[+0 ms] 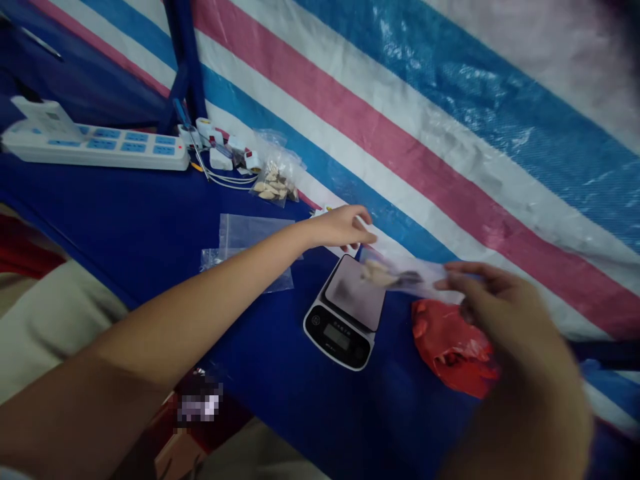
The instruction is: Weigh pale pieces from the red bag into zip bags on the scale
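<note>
My right hand (493, 293) pinches one end of a small clear plastic bag (425, 277), blurred by motion. Pale and dark seed-like pieces show at the bag's other end, over the right side of the weighing pan. Beyond the pan, my left hand (345, 227) is bent with its fingers apart and holds nothing that I can see. Between my hands and nearer to me sits a digital kitchen scale (345, 327); its display cannot be read. A red plastic bag (453, 347) lies just below my right hand, its contents hidden.
Flat clear zip bags (250, 230) lie left of the scale, partly under my left forearm. Behind them stands a bag of pale seed-like pieces (273, 183), beside white plugs (220, 157) and cables. A white power strip (100, 150) lies at the left. Striped sheeting (400, 133) borders the blue table.
</note>
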The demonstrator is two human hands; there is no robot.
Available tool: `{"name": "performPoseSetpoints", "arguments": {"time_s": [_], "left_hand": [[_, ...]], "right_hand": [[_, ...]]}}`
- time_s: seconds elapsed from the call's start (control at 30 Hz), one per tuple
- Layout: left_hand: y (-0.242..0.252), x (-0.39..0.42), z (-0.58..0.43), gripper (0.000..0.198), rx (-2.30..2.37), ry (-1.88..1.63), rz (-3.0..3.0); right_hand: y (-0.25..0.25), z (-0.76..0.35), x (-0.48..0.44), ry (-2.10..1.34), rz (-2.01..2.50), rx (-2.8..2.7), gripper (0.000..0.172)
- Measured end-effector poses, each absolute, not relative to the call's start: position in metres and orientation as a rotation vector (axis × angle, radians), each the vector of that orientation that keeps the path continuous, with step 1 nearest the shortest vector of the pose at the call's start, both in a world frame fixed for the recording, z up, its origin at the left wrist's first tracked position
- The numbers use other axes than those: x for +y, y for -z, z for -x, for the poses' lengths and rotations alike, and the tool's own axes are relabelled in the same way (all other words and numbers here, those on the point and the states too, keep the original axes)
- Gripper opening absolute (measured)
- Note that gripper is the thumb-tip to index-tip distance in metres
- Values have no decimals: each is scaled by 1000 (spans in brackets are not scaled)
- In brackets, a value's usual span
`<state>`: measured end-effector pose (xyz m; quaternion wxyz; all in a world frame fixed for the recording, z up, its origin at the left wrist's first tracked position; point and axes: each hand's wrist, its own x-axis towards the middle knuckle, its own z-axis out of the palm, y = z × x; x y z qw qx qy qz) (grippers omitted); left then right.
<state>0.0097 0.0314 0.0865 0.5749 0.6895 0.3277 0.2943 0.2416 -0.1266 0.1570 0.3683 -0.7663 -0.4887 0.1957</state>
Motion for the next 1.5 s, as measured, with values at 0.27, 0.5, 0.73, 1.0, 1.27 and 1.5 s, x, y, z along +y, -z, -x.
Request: {"name": "performPoseSetpoints", "arguments": {"time_s": [0.27,0.5,0.73,1.0,1.27,1.5], "left_hand": [[-10,44,15,12,1133,-1090,-1721],[3,39,13,14,1055,-1111,-1821],[7,41,13,18,1003,-1115,-1857],[7,41,12,20,1003,-1123,-1847],[5,38,12,19,1013,-1098,-1821],[2,39,11,19,1015,-1107,-1798]], "right_hand": [[-66,-246,-151,-962,1862,-1153,63],[-55,-257,-156,-736,1870,-1001,57],[-50,-264,-158,-839,1953,-948,44],[-49,-265,-157,-878,1907,-842,36],[-46,-267,-159,-922,1786,-859,32],[-50,-266,-162,-1104,1770,-861,36]]}}
